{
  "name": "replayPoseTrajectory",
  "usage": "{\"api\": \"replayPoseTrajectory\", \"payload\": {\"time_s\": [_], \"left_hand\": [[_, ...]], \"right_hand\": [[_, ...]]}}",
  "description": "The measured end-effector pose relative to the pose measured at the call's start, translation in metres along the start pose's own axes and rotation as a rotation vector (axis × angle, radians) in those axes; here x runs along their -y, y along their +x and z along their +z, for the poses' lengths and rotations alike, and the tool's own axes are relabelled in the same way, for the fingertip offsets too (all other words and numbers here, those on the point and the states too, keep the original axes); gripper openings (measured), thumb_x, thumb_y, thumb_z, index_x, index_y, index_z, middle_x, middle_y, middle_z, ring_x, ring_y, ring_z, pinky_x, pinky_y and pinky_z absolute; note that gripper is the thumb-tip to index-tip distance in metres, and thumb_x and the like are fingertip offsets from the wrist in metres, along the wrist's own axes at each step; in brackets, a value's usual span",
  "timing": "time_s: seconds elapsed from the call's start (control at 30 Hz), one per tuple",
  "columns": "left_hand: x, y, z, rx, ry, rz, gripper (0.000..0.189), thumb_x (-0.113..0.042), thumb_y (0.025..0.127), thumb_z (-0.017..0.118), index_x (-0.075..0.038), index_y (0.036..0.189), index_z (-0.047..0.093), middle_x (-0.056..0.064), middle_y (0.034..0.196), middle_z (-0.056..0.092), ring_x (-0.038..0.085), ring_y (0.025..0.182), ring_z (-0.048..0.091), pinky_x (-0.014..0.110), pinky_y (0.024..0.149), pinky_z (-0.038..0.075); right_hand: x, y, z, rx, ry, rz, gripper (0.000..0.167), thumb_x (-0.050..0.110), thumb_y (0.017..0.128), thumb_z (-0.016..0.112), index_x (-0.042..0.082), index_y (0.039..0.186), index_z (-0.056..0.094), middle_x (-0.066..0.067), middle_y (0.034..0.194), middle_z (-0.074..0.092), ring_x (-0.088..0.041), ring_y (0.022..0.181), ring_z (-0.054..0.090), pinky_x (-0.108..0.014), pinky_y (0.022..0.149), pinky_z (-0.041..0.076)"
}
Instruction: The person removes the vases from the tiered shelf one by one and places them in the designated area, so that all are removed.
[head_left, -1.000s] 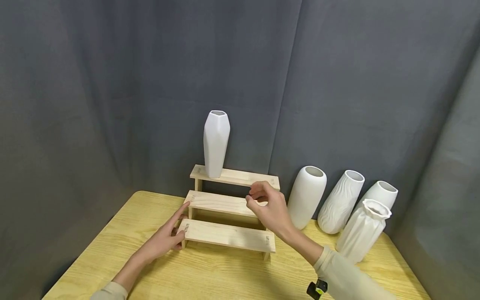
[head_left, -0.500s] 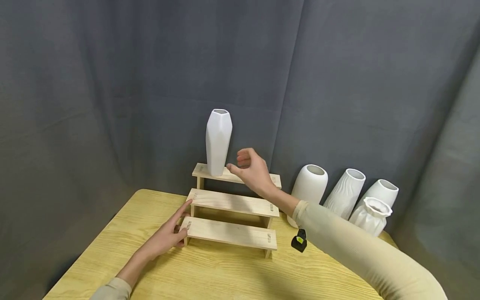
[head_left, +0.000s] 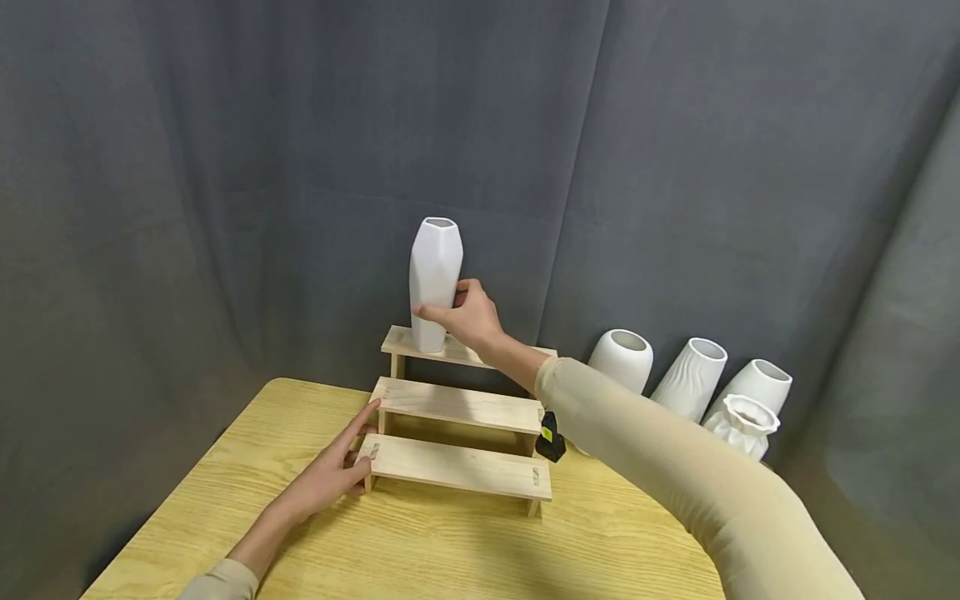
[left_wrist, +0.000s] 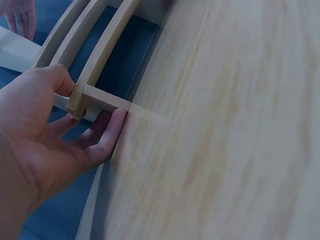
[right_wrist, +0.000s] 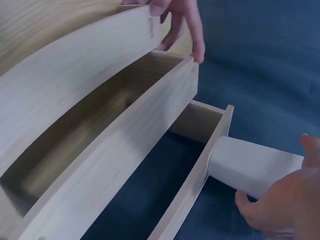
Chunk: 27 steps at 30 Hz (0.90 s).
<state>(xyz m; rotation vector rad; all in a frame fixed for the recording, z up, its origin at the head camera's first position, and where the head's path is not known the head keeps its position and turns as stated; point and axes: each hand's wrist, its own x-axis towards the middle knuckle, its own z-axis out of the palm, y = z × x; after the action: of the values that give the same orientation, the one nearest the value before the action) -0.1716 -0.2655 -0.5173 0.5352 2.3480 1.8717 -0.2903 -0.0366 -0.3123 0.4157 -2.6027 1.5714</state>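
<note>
A white faceted vase [head_left: 433, 258] stands upright at the left end of the top step of a wooden three-step display stand [head_left: 457, 402]. My right hand [head_left: 474, 318] grips its lower part, thumb across the front and fingers at the right side, partly hidden. The right wrist view shows the vase [right_wrist: 250, 162] between the thumb and fingers of that hand [right_wrist: 287, 200]. At the stand's left end, my left hand [head_left: 322, 483] holds the lowest step, the index finger reaching to the middle step. In the left wrist view, that hand's thumb and fingers [left_wrist: 107, 137] bracket the step's end.
On the right of the wooden table [head_left: 262, 450] stand several more white vases: a smooth one [head_left: 624, 358], a wavy-ribbed one [head_left: 690, 379], and a fluted one [head_left: 744, 423] before another [head_left: 761, 387]. My right sleeve partly covers them. A grey curtain [head_left: 300, 167] hangs behind.
My right hand has moved left and upward from above the stand to the vase on the top step and has taken hold of it. The left hand stays at the stand's left end.
</note>
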Motion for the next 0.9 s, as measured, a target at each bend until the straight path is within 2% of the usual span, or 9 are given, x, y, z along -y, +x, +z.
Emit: {"api": "replayPoseTrajectory", "payload": {"time_s": [0.27,0.53,0.73,0.9], "left_hand": [[0.003,0.006,0.007,0.015,-0.017,0.011,0.089,0.006,0.101,0.050,-0.047,0.162,0.012,0.017,0.157,0.026,0.019,0.064,0.044,0.037,0.054,0.051],[0.002,0.010,0.010,0.015,-0.008,0.001,0.088,0.004,0.101,0.051,-0.048,0.162,0.012,0.016,0.158,0.026,0.020,0.065,0.044,0.040,0.057,0.053],[0.004,0.008,0.012,0.005,-0.009,-0.028,0.089,0.003,0.101,0.051,-0.049,0.161,0.012,0.015,0.157,0.027,0.021,0.067,0.046,0.041,0.057,0.054],[0.004,0.008,0.010,-0.001,-0.003,-0.034,0.089,0.003,0.101,0.051,-0.049,0.161,0.012,0.013,0.156,0.028,0.021,0.066,0.045,0.040,0.057,0.053]], "right_hand": [[0.005,0.009,0.007,-0.056,0.095,0.074,0.088,0.045,0.079,0.087,0.007,0.145,0.042,-0.009,0.131,0.056,-0.028,0.117,0.059,-0.045,0.094,0.050],[-0.003,0.014,0.001,-0.049,0.326,0.121,0.079,0.031,0.079,0.089,0.014,0.146,0.050,-0.009,0.126,0.059,-0.029,0.117,0.059,-0.053,0.091,0.053],[-0.011,0.017,0.000,-0.006,0.354,0.114,0.072,0.029,0.076,0.091,0.016,0.139,0.058,-0.006,0.121,0.064,-0.026,0.114,0.062,-0.053,0.088,0.054],[-0.013,0.019,0.000,-0.013,0.372,0.120,0.069,0.028,0.074,0.093,0.017,0.135,0.062,-0.004,0.119,0.065,-0.026,0.112,0.063,-0.054,0.086,0.054]]}}
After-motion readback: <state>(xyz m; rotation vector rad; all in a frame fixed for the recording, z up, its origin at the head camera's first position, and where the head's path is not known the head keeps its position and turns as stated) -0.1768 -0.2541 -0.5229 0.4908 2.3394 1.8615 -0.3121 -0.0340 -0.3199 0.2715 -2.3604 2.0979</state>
